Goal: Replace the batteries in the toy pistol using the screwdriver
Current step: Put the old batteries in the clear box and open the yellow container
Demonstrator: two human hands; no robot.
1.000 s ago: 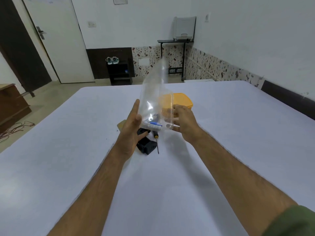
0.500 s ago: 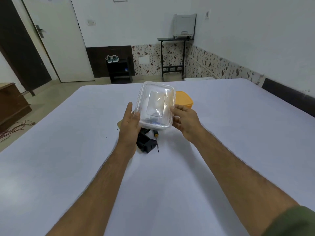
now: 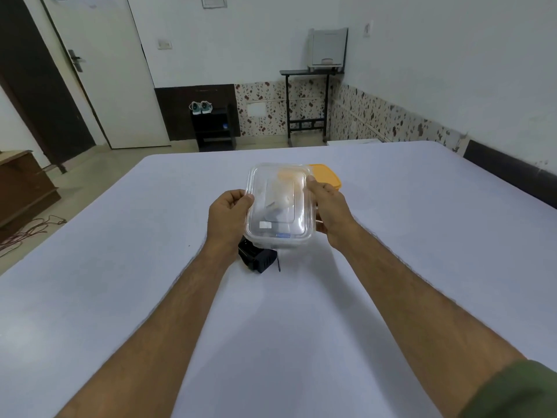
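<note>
I hold a clear plastic box (image 3: 280, 206) with its lid closed, above the white table (image 3: 391, 236). My left hand (image 3: 230, 218) grips its left edge and my right hand (image 3: 330, 212) grips its right edge. Small items show dimly through the lid, one with a blue stripe. The black toy pistol (image 3: 257, 259) lies on the table just under the box, partly hidden by it and by my left wrist. Only the dark tip of the screwdriver (image 3: 278, 265) sticks out beside the pistol.
An orange container (image 3: 328, 178) sits on the table behind the clear box. Beyond the table's far edge are a black shoe rack (image 3: 214, 128) and a black stand with a grey device (image 3: 327, 49).
The clear lid, standing upright a second ago, has come down and closed on the box. Both hands now clasp the box's sides, and it sits lower and nearer me.
</note>
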